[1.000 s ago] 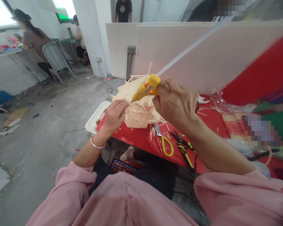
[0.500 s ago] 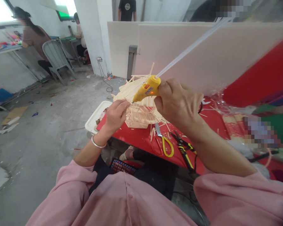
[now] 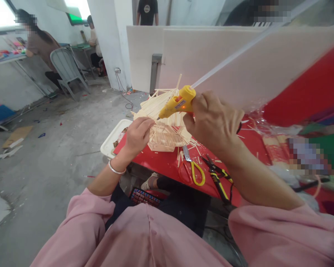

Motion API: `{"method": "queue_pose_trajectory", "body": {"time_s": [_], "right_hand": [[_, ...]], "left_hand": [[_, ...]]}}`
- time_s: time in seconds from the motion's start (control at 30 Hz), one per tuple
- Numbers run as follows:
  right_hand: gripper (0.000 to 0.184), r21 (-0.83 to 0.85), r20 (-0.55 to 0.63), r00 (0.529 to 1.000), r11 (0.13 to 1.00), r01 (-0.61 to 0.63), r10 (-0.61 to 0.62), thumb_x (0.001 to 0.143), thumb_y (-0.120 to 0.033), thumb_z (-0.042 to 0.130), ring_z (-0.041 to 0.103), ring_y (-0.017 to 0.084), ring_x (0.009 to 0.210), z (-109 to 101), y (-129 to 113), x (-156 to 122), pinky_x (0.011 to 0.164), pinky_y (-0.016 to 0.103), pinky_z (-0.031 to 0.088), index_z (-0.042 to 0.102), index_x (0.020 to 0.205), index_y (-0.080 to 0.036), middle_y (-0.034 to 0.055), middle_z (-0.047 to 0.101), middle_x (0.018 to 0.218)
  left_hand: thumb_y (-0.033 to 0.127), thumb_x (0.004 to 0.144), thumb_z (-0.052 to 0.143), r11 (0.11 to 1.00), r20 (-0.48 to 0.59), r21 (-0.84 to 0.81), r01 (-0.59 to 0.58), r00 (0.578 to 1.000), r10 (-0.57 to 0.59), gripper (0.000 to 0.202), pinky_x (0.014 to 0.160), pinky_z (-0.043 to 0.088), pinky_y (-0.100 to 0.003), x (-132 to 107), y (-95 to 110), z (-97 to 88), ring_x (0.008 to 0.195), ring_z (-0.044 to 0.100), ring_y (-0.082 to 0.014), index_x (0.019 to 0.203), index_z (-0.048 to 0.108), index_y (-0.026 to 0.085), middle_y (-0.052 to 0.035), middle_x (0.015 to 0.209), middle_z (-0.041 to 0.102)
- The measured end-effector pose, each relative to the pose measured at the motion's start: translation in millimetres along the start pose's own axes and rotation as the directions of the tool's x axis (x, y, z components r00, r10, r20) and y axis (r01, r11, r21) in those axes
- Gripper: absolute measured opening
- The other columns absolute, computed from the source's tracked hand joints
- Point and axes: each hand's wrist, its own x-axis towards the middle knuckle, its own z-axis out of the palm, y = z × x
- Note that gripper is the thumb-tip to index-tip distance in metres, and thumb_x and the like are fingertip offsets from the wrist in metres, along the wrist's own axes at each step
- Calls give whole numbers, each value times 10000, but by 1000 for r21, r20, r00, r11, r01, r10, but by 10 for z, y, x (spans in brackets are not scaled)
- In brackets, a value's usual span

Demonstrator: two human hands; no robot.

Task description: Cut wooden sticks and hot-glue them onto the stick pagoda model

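**Hot-glue work on a stick model, head view.** At far left, a white tray [image 3: 111, 142] sits at the corner of the red table [image 3: 161, 161]. The left hand [image 3: 137, 135] pinches the near edge of the stick model [image 3: 163, 124], fingertips pressed together on the fanned upper layer. The model stands on the table's left corner, with the fan raised above a hexagonal base. The yellow glue gun [image 3: 178, 104] points down and left, its nozzle at the fan just beside the left fingertips; contact cannot be told. A clear glue stick [image 3: 233, 55] juts from the gun's rear. The right hand [image 3: 214, 124] wraps the gun's grip, fingers curled shut around it. Scissors [image 3: 193, 168] and pliers [image 3: 217, 176] lie on the table further right. Judged good practice is to steady the fan with the pinch and hold the fingertips clear of the hot nozzle. A small bead should go only at the joint, and the sticks should be held until it sets.
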Motion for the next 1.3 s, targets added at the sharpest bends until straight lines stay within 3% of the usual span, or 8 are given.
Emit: {"method": "queue_pose_trajectory", "body": {"time_s": [0.73, 0.93, 1.3], "right_hand": [[432, -4, -26, 1000, 1000, 9, -9, 911, -320, 388, 512, 192, 775, 44, 14, -22, 581, 296, 197, 577, 1272, -176, 136, 628, 1077], [419, 2, -10, 1000, 1000, 3, -3, 913, -320, 414, 528, 200, 795, 53, 17, -35, 586, 295, 196, 570, 1275, -175, 137, 630, 1090], [420, 7, -45, 999, 1000, 11, -10, 924, -328, 396, 538, 193, 799, 79, 41, -50, 586, 292, 194, 569, 1276, -176, 119, 623, 1062]], "left_hand": [[113, 954, 458, 999, -5, 28, -26, 1000, 26, 211, 770, 559, -284, 25, -7, -5, 889, 676, -152, 960, 662, 167, -75, 928, 727], [130, 931, 551, 998, -88, -21, -62, 994, 60, 126, 748, 561, -263, 34, 8, 20, 842, 685, -147, 933, 675, 146, -81, 887, 737], [130, 925, 564, 997, -115, -30, -68, 991, 64, 120, 749, 564, -259, 41, 5, 26, 844, 698, -143, 920, 681, 156, -72, 882, 746]]}}
